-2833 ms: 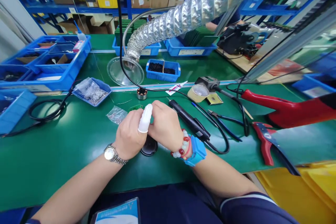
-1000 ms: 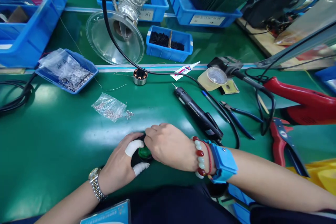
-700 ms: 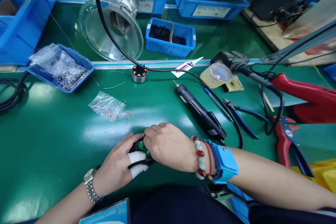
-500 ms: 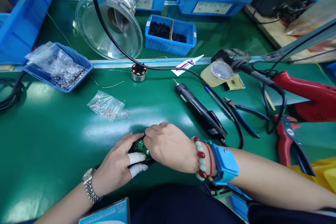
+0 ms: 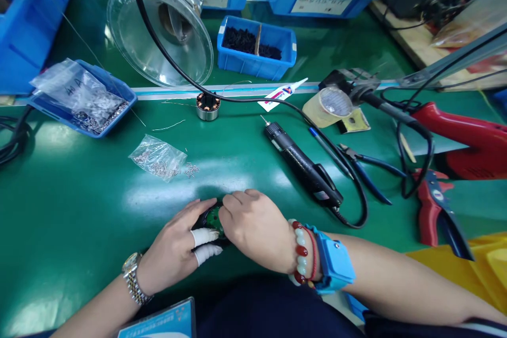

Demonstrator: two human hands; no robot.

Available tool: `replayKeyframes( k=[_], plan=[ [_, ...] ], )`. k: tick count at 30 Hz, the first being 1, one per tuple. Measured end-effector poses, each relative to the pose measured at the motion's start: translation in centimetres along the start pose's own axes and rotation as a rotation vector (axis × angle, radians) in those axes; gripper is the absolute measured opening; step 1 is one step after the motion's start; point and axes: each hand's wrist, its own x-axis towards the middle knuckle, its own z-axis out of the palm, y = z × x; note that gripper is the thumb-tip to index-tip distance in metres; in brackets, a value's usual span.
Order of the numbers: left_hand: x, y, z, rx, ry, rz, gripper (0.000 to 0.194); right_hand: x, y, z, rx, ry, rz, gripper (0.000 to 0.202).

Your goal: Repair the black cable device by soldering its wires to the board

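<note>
Near the table's front edge, a green circuit board (image 5: pixel 214 220) sits in a black housing (image 5: pixel 201 220), partly covered by both hands. My left hand (image 5: pixel 184 243), with white tape or finger cots on two fingers, grips the housing from the left. My right hand (image 5: pixel 253 227) is closed over the right side of the board, its fingertips curled down out of sight. Whether those fingers hold something small is hidden. Ahead of the hands lie a clear bag of screws (image 5: pixel 157 158) and a small loose pile of screws (image 5: pixel 191 170).
A black electric screwdriver (image 5: pixel 303 163) lies right of centre, beside a tweezer-like tool and blue-handled pliers (image 5: pixel 370 174). A copper-wound stator (image 5: pixel 208 106) stands behind. Blue bins (image 5: pixel 257 63) and a clear fume hood (image 5: pixel 158 37) are at the back; red tools lie at right.
The right hand has shifted slightly and turned at the wrist over the board. The left hand stays on the housing. The whole view has moved a little.
</note>
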Motion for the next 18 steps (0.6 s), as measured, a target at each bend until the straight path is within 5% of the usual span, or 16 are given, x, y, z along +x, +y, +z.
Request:
replayKeyframes(
  k=[18],
  plan=[
    [0.15, -0.03, 0.11, -0.002, -0.008, -0.001, 0.014, -0.49, -0.31, 0.82, -0.020, 0.081, 0.048, 0.012]
  ],
)
